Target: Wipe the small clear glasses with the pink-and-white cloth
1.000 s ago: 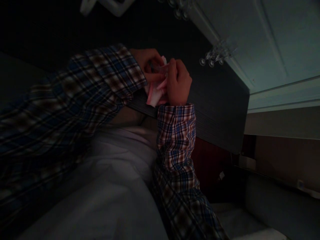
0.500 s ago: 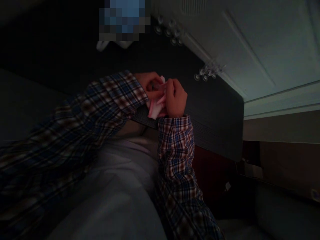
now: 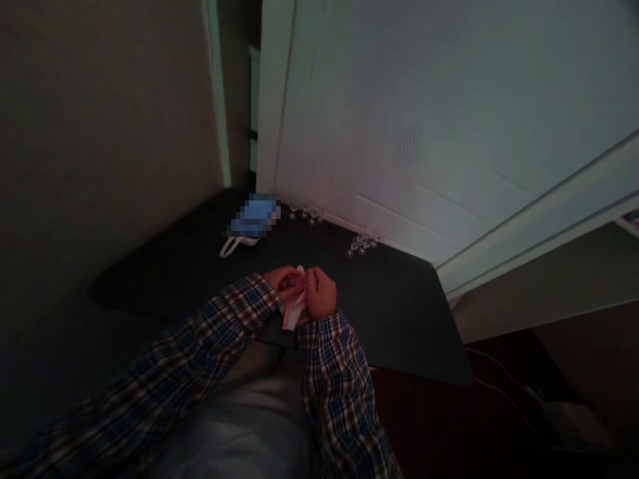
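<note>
Both hands meet above the near edge of a dark tabletop, holding a small pink and white cloth. My left hand grips its upper left part with curled fingers. Against its right side, my right hand is closed, thumb and fingers pinched together on the cloth. The lower end of the cloth hangs down between the wrists. Dim light and the fingers hide the cloth's upper part, so its exact kind cannot be told.
A pixelated device with a blue screen and a white strap lies at the back left. Clear small plastic pieces sit in two groups, one nearer the middle and one farther back. A white panel rises behind the table.
The head view has tilted up and back, so more of the panel and table shows. Both hands keep hold of the cloth, with little change in grip.
</note>
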`<state>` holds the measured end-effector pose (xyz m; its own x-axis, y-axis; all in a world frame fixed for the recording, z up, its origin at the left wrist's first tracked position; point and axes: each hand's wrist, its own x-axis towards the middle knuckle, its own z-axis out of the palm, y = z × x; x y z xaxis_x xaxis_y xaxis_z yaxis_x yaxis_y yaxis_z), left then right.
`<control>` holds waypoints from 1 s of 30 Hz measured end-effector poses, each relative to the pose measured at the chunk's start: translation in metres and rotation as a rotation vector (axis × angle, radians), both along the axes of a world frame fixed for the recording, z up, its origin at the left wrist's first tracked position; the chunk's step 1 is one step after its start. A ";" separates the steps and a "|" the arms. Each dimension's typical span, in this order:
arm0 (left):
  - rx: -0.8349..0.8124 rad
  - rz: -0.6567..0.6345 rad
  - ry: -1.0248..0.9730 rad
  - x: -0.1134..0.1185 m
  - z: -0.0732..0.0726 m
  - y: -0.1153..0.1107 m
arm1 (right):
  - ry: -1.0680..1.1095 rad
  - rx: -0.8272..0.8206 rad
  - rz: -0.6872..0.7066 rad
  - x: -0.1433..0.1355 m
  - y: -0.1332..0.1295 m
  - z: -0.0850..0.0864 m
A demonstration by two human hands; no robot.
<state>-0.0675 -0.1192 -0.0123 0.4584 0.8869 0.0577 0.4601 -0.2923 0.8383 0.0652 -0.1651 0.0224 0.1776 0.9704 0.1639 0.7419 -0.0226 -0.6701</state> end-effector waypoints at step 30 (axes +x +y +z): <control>-0.022 0.010 -0.274 -0.003 -0.027 0.011 | 0.169 0.241 -0.039 -0.013 0.008 -0.024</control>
